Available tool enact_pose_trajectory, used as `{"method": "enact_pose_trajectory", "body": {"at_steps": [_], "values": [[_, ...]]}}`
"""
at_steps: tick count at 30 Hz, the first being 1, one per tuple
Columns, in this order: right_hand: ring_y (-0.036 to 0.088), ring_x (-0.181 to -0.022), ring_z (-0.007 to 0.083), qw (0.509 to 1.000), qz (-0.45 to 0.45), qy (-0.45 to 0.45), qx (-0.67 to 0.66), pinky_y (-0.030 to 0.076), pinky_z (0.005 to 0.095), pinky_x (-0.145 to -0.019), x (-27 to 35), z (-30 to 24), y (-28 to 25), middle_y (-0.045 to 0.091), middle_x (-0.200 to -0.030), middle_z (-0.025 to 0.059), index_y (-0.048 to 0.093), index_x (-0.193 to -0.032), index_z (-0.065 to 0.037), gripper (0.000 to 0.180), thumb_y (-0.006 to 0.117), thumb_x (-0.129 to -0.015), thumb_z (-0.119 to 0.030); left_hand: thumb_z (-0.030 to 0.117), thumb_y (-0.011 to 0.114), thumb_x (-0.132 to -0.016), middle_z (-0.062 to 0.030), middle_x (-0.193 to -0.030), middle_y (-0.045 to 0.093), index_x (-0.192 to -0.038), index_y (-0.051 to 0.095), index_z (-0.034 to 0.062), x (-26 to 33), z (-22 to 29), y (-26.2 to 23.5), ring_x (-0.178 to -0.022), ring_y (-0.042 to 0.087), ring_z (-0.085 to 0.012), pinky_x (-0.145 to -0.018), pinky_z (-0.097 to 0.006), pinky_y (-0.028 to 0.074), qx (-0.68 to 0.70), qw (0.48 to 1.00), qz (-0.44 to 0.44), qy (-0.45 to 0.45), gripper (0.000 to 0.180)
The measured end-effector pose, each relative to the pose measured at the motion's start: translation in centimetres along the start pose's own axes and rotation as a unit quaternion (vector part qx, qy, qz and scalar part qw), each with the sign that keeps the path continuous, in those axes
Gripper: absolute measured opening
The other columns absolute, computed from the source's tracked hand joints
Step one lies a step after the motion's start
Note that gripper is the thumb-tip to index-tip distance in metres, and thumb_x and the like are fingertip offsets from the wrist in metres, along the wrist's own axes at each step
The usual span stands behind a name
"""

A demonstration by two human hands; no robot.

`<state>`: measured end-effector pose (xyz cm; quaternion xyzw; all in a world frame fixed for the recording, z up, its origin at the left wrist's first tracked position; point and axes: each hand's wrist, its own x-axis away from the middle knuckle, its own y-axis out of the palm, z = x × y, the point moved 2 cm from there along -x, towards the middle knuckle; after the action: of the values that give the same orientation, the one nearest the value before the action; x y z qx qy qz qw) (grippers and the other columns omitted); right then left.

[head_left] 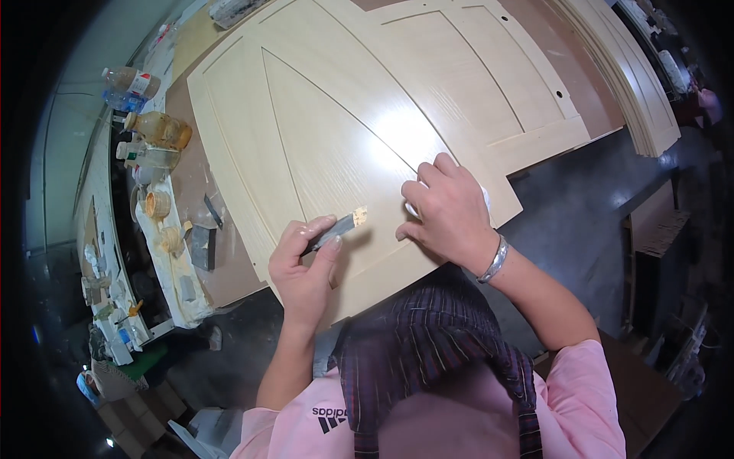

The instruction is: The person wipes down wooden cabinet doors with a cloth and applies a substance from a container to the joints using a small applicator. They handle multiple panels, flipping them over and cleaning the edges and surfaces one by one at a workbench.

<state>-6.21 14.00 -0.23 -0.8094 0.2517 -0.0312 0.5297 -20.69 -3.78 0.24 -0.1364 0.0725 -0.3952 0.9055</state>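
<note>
A pale cream door panel (329, 145) with thin grooves lies flat in front of me. Over its near part, my left hand (302, 264) pinches a small flat grey scraper (339, 226) between thumb and fingers. Yellowish filler (360, 217) sits on the scraper's end. To the right, my right hand (451, 206) rests on the panel with bent fingers. Under its palm is a crumpled white cloth or paper (486, 200), mostly hidden by the hand.
Another cream panel (474, 61) adjoins at the far right, beside stacked mouldings (623, 73). Along the bench's left edge are bottles (162, 130), a small tub (157, 204), a dark grey block (202, 247) and a thin dark tool (212, 212). Grey floor (569, 195) shows at right.
</note>
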Motion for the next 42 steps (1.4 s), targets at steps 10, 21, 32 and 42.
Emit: {"method": "enact_pose_trajectory", "body": {"at_steps": [10,21,32,42], "values": [[0.057,-0.091,0.0277,1.000,-0.007,-0.002,0.013,0.048,0.0399,-0.072,-0.3,0.3,0.8,0.061,-0.084,0.0081,0.066,-0.080,-0.009,0.024,0.083,-0.065,-0.016,-0.003,0.074,-0.084,-0.0053,-0.089,0.063,-0.108,0.073,-0.0027,0.0,0.1,0.0,-0.084,0.059,-0.0128,-0.077,-0.025,0.047,0.003,1.000,0.008,0.022,0.024],[0.055,-0.084,0.0306,0.967,0.203,0.125,0.084,0.048,0.0420,-0.068,-0.1,8.2,-1.2,0.058,-0.080,0.0062,0.065,-0.085,-0.012,0.012,0.070,-0.075,-0.007,-0.003,0.075,-0.080,-0.0065,-0.083,0.059,-0.106,0.075,0.0006,0.0,-0.2,2.6,-0.077,0.054,-0.0192,-0.067,-0.031,0.043,-0.182,0.963,-0.059,0.189,0.026],[0.054,-0.089,0.0345,0.971,0.200,0.104,0.085,0.046,0.0446,-0.077,0.1,7.9,-0.5,0.058,-0.090,0.0114,0.063,-0.094,-0.005,0.014,0.068,-0.082,-0.001,-0.001,0.071,-0.082,-0.0097,-0.092,0.065,-0.106,0.072,0.0019,-0.7,-3.1,-8.7,-0.089,0.060,-0.0252,-0.080,-0.037,0.050,-0.222,0.961,0.134,0.099,0.024],[0.054,-0.087,0.0339,0.973,0.172,0.076,0.133,0.045,0.0442,-0.077,0.1,8.5,0.1,0.058,-0.091,0.0111,0.062,-0.096,-0.004,0.014,0.067,-0.083,0.001,0.009,0.075,-0.080,-0.0131,-0.098,0.065,-0.106,0.075,0.0074,-3.1,-18.6,-35.7,-0.098,0.060,-0.0329,-0.090,-0.041,0.046,-0.346,0.833,0.431,-0.013,0.026]]}}
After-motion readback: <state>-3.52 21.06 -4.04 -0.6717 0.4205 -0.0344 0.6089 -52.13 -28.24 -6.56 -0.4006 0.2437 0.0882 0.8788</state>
